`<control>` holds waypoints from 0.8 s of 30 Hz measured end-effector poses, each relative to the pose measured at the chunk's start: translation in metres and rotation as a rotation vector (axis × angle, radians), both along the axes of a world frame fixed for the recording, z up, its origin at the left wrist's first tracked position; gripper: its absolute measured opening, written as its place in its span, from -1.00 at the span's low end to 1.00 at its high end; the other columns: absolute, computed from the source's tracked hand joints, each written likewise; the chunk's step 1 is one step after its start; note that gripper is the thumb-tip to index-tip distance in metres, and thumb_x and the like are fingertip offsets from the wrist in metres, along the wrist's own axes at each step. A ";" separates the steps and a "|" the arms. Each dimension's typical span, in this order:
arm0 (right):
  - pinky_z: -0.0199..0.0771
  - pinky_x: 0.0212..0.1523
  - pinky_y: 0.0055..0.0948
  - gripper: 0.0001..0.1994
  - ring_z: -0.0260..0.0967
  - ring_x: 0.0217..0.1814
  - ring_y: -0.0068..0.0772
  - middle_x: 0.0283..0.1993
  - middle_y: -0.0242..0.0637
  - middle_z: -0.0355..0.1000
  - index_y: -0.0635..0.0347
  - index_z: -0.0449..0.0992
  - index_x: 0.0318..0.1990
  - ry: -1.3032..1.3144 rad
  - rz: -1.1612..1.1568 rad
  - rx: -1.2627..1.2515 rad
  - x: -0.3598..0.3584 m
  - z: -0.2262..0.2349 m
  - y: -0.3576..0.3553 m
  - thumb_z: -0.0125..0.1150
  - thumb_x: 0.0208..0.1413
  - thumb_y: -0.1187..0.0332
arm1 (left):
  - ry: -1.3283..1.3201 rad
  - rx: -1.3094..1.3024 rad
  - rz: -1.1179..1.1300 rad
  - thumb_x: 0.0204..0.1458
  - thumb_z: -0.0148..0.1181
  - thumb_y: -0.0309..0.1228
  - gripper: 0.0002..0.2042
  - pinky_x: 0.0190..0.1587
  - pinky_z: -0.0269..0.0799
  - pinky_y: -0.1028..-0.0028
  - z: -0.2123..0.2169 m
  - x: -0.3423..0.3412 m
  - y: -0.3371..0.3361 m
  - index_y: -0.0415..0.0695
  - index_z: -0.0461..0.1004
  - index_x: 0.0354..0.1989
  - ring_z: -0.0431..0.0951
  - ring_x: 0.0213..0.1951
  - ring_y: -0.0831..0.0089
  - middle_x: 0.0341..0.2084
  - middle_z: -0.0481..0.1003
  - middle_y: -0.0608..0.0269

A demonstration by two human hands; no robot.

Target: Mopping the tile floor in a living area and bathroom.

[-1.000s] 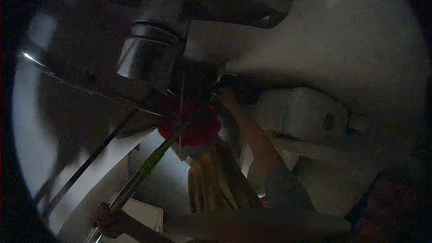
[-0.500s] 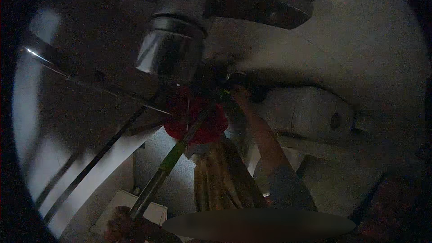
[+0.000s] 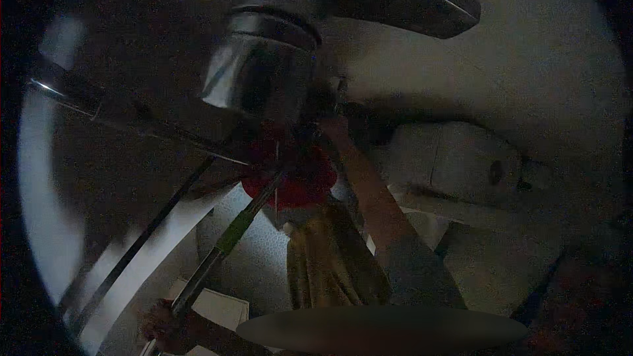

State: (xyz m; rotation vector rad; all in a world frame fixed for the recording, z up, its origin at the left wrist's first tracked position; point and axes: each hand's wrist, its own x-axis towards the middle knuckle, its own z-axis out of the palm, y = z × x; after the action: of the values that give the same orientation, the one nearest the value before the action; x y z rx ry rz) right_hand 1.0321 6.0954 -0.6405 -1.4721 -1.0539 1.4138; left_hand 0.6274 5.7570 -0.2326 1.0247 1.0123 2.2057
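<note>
The scene is very dark. At the lower left, my left hand (image 3: 165,325) is wrapped around a long pole (image 3: 189,285) with a green sleeve partway along it. The pole slants up to the right and fades into shadow in front of a round red thing (image 3: 297,181), whose kind I cannot make out. My right arm reaches up to the middle, where my right hand (image 3: 333,126) is beside the dark area above the red thing. A small shiny piece (image 3: 341,89) shows just above that hand. Its fingers are lost in the dark.
A big shiny metal cylinder (image 3: 264,69) juts down from above. Thin dark rods (image 3: 158,217) slant across the left. Brownish hanging cloth (image 3: 333,257) is below the red thing. A pale rounded box-like fixture (image 3: 455,158) stands at right, and a white panel (image 3: 217,306) at lower left.
My left hand and the pole have shifted a little to the left. My right hand has moved slightly up and to the left. The metal cylinder appears slightly further right.
</note>
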 end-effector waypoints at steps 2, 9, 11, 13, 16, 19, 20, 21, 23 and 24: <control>0.28 -0.02 -0.19 -0.42 0.24 -0.01 -0.13 0.06 -0.06 0.15 0.22 0.03 0.12 0.132 -0.071 -0.054 0.000 -0.012 0.000 0.18 -0.02 0.33 | -0.008 0.021 -0.011 -0.03 -0.10 -0.39 -0.85 -0.47 0.14 0.36 0.001 0.004 0.005 -0.04 0.17 -0.61 0.22 -0.61 0.43 -0.70 0.15 0.35; 0.23 0.08 -0.15 -0.28 0.20 0.11 -0.05 0.19 0.00 0.07 0.21 -0.08 0.24 0.272 -0.173 -0.128 -0.001 -0.035 -0.003 0.20 -0.04 0.37 | -0.039 0.097 -0.047 -0.02 -0.11 -0.37 -0.83 -0.49 0.15 0.37 0.006 0.038 0.046 -0.03 0.15 -0.63 0.22 -0.62 0.44 -0.70 0.14 0.37; 0.22 0.09 -0.15 -0.28 0.19 0.11 -0.05 0.19 0.00 0.07 0.22 -0.08 0.24 0.226 -0.184 -0.125 0.019 -0.035 -0.022 0.19 -0.03 0.37 | -0.062 0.118 -0.069 -0.02 -0.12 -0.37 -0.82 -0.49 0.15 0.37 0.018 0.069 0.089 -0.02 0.14 -0.64 0.23 -0.63 0.44 -0.70 0.14 0.38; 0.21 0.10 -0.15 -0.29 0.18 0.12 -0.05 0.19 0.00 0.06 0.22 -0.08 0.24 0.216 -0.180 -0.127 0.020 -0.035 -0.031 0.19 -0.03 0.37 | -0.047 0.138 -0.079 -0.02 -0.12 -0.37 -0.81 -0.50 0.15 0.38 0.014 0.067 0.072 -0.02 0.14 -0.64 0.23 -0.63 0.44 -0.71 0.13 0.38; 0.19 0.11 -0.15 -0.29 0.17 0.13 -0.05 0.20 0.00 0.06 0.22 -0.08 0.24 0.191 -0.182 -0.127 0.021 -0.039 -0.039 0.19 -0.03 0.37 | -0.035 0.158 -0.098 -0.01 -0.12 -0.36 -0.81 -0.51 0.15 0.38 0.008 0.068 0.049 -0.02 0.13 -0.65 0.23 -0.63 0.44 -0.71 0.13 0.39; 0.18 0.11 -0.15 -0.29 0.15 0.14 -0.05 0.20 0.00 0.05 0.22 -0.08 0.24 0.153 -0.177 -0.130 0.034 -0.044 -0.055 0.18 -0.03 0.37 | 0.017 0.117 -0.183 -0.01 -0.12 -0.35 -0.81 -0.51 0.15 0.38 -0.003 0.060 0.007 0.00 0.14 -0.64 0.23 -0.63 0.44 -0.70 0.15 0.38; 0.17 0.12 -0.15 -0.29 0.15 0.15 -0.05 0.20 0.00 0.05 0.23 -0.08 0.24 0.152 -0.169 -0.142 0.043 -0.044 -0.074 0.18 -0.03 0.37 | 0.047 0.092 -0.205 -0.01 -0.12 -0.35 -0.81 -0.51 0.16 0.37 -0.004 0.053 -0.006 0.00 0.14 -0.64 0.24 -0.63 0.44 -0.70 0.15 0.38; 0.17 0.12 -0.15 -0.30 0.14 0.15 -0.06 0.21 0.00 0.05 0.23 -0.08 0.24 0.126 -0.182 -0.136 0.047 -0.045 -0.067 0.18 -0.03 0.37 | 0.049 0.085 -0.247 -0.01 -0.12 -0.34 -0.81 -0.51 0.16 0.37 -0.011 0.048 -0.011 0.00 0.14 -0.64 0.24 -0.63 0.44 -0.70 0.16 0.38; 0.16 0.13 -0.15 -0.30 0.13 0.16 -0.06 0.21 0.00 0.04 0.23 -0.08 0.24 0.096 -0.187 -0.139 0.052 -0.047 -0.073 0.17 -0.02 0.37 | 0.078 0.056 -0.312 -0.01 -0.11 -0.34 -0.81 -0.51 0.16 0.37 -0.020 0.039 -0.024 0.01 0.14 -0.64 0.24 -0.63 0.45 -0.70 0.17 0.38; 0.15 0.13 -0.15 -0.30 0.13 0.16 -0.06 0.21 0.00 0.04 0.23 -0.07 0.24 0.082 -0.187 -0.137 0.054 -0.048 -0.065 0.17 -0.02 0.37 | 0.094 0.045 -0.341 -0.01 -0.11 -0.33 -0.81 -0.51 0.16 0.37 -0.022 0.040 -0.027 0.01 0.14 -0.64 0.24 -0.63 0.45 -0.70 0.18 0.38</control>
State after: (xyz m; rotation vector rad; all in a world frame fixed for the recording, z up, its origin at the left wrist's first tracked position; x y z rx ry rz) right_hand 1.0864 6.0307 -0.6881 -1.5530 -0.7610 1.4218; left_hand 0.6674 5.7299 -0.2548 1.2312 0.7627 1.9241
